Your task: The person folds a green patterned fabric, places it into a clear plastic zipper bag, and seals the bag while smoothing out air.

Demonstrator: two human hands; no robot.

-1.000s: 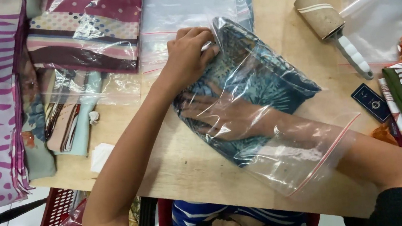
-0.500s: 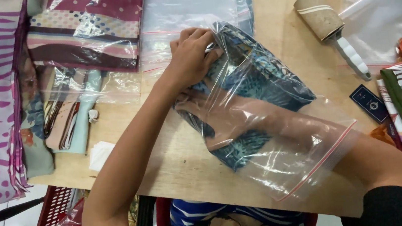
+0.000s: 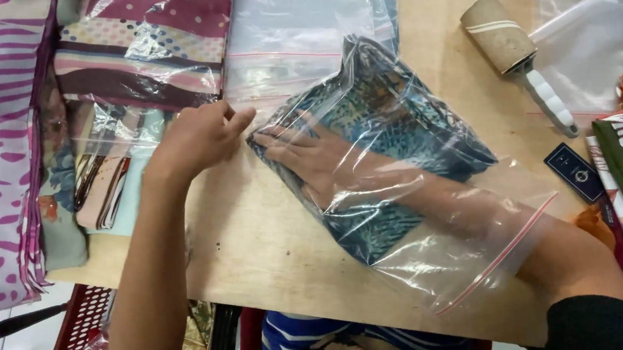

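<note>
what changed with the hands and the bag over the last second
The left hand slid off the top of the clear zip bag to its closed far corner, which it now pinches. The right hand, inside the bag, pushed deeper, pressing the blue patterned cloth toward that corner. The bag shifted slightly with it. The lint roller, the dark card and the bagged fabrics stayed put.

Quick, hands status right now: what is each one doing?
Left hand: closed, pinching the corner of the clear zip bag.
Right hand: open, flat inside the bag, pressing on the blue patterned fabric.
</note>
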